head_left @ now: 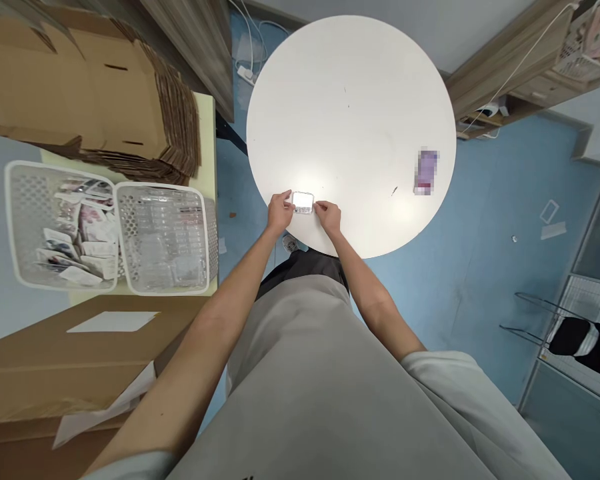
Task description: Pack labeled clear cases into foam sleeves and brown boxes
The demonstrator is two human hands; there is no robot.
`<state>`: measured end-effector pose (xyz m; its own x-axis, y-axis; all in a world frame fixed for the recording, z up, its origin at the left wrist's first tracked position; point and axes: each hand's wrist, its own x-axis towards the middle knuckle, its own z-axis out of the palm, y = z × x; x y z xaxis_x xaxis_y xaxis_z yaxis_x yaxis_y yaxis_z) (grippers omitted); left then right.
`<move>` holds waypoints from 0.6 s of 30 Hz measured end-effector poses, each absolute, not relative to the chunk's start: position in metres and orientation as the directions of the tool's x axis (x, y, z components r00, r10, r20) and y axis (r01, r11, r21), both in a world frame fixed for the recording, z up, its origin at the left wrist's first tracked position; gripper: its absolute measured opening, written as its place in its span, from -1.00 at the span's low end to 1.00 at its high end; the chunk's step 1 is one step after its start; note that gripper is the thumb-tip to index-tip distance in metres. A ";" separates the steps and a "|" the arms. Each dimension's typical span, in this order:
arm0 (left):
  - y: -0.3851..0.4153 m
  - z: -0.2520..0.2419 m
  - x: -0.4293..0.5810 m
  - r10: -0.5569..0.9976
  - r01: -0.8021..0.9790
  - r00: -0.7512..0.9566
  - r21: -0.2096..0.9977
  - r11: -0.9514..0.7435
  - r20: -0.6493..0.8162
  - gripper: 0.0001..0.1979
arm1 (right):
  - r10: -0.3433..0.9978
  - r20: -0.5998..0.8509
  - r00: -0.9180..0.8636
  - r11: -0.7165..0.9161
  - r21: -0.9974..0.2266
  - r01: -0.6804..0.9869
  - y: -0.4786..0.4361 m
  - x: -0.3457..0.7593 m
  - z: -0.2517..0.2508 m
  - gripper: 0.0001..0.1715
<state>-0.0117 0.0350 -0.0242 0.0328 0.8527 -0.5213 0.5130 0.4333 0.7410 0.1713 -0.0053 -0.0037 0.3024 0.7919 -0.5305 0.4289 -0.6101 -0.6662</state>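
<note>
A small clear plastic box (303, 202) with a white insert lies near the front edge of the round white table (350, 87). Small details show along its lower side, too tiny to make out. My left hand (280, 212) grips the box's left edge between thumb and fingers. On the opposite side, the fingers of my right hand (329, 216) are pinched together at the box's right edge.
A blurred purple item (426, 172) lies at the table's right. To my left, one white basket (16, 227) holds flat packets and another (206, 240) holds stacked clear boxes. Flattened cardboard (80, 87) is piled behind them; a large carton (80, 360) stands nearer.
</note>
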 end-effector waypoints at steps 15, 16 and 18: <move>0.019 -0.016 -0.008 0.801 0.513 -0.095 0.661 0.548 -0.591 -0.74 | 0.705 -0.639 0.308 -0.705 -0.587 0.397 -0.012 0.161 0.001 -0.75; 0.020 -0.017 -0.008 0.799 0.512 -0.102 0.657 0.553 -0.593 -0.74 | 0.702 -0.640 0.313 -0.709 -0.583 0.397 -0.011 0.160 0.001 -0.75; 0.021 -0.019 -0.008 0.792 0.510 -0.113 0.649 0.565 -0.600 -0.77 | 0.700 -0.636 0.325 -0.711 -0.576 0.404 -0.011 0.159 0.001 -0.74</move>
